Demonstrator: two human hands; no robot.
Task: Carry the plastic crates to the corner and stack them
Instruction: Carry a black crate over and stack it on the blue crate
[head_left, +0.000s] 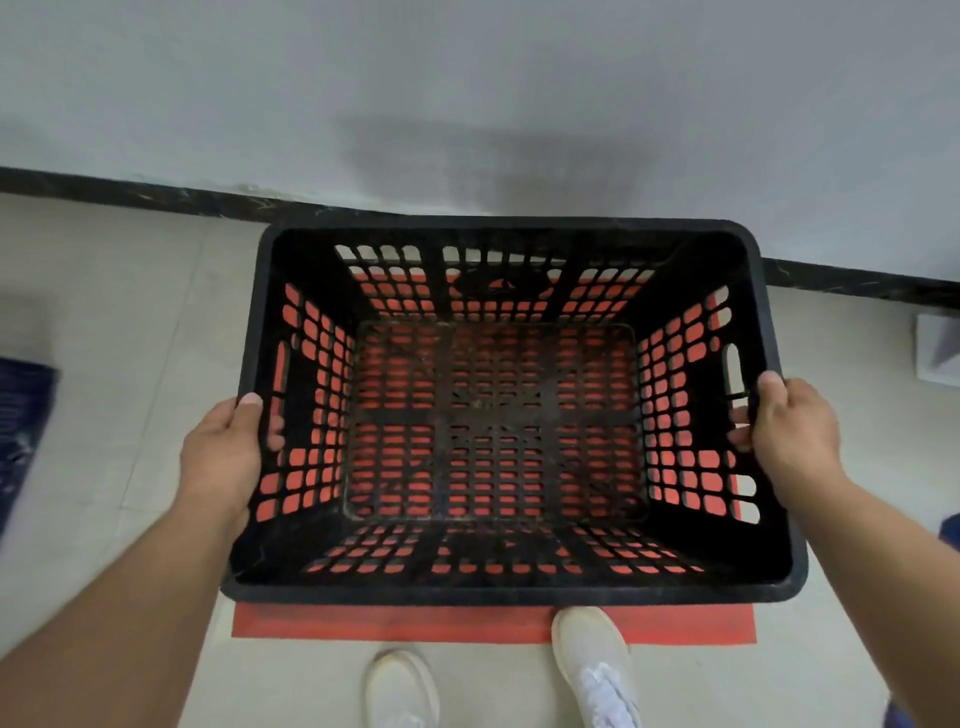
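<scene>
- black crate is held level between both hands, open top toward the camera, empty
- left hand clamps the crate's left short wall: thumb over the rim, fingers hooked through the handle slot from outside
- right hand mirrors it on the right short wall, thumb on the rim, fingertips poking through the slot
- both grips sit on the near half of the crate, so the far end is the unsupported one
- crate hangs over the red mat; mat shows through the floor and side holes, and a strip of it sticks out on the near side
- cannot tell if the base is touching the mat yet or just above it
- key relation: crate's long axis runs left-right, parallel to the mat's long edge and to the baseboard beyond the mat; looks roughly square to both
- crate seems offset toward the wall side of the mat, so my read is a small pull back before set-down
- neither hand is nearer, load is symmetric
- no second crate clearly in view, so this looks like the bottom of the stack
- right shoe has its toe on the mat's near edge, left shoe just off it; watch the toes on the drop
</scene>
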